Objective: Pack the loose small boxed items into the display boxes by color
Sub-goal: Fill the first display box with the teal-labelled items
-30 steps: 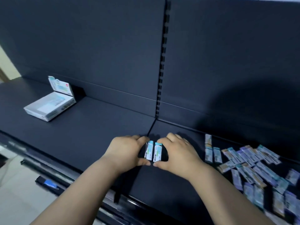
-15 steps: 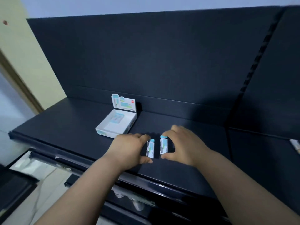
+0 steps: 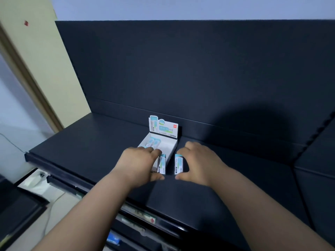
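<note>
A white display box (image 3: 170, 146) with a teal printed back flap stands open on the dark shelf (image 3: 90, 147), against the back panel. A couple of teal small boxes (image 3: 154, 142) lie inside its left half. My left hand (image 3: 139, 162) pinches a stack of teal-and-white small boxes (image 3: 161, 163) between thumb and fingers, right at the display box's front edge. My right hand (image 3: 197, 163) pinches another teal-and-white stack (image 3: 179, 163) just right of the display box's front corner. Both stacks stand upright, a small gap apart.
The shelf's dark back panel (image 3: 199, 73) rises behind the display box. A second shelf section (image 3: 315, 167) begins at the right. Below the front edge run price-label rails (image 3: 137, 214). A cream wall and door frame (image 3: 32, 69) lie to the left.
Both hands carried the two stacks leftward from the loose pile to the display box; the stacks moved slightly apart. The loose pile on the right is out of view now.
</note>
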### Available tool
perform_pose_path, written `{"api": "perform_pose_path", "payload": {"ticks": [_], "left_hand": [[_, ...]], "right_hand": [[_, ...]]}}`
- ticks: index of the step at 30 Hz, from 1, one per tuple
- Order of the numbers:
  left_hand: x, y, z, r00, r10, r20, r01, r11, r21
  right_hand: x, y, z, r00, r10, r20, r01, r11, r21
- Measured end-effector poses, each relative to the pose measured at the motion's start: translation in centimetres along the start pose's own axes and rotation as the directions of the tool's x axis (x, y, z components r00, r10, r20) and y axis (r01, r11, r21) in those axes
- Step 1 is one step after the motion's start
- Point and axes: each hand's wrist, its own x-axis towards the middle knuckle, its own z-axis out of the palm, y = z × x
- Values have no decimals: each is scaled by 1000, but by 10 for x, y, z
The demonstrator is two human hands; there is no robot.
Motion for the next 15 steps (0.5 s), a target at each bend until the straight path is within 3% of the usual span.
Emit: {"api": "perform_pose_path", "payload": {"ticks": [6,15], "left_hand": [[26,-32,13,1000,-29,4,29,999,34],[86,-55,46,996,40,75,-37,999,-39]], "right_hand": [[38,5,9,998,55,-14,-55,998,39],[98,-1,29,980,175,94,-180,982,52]]}}
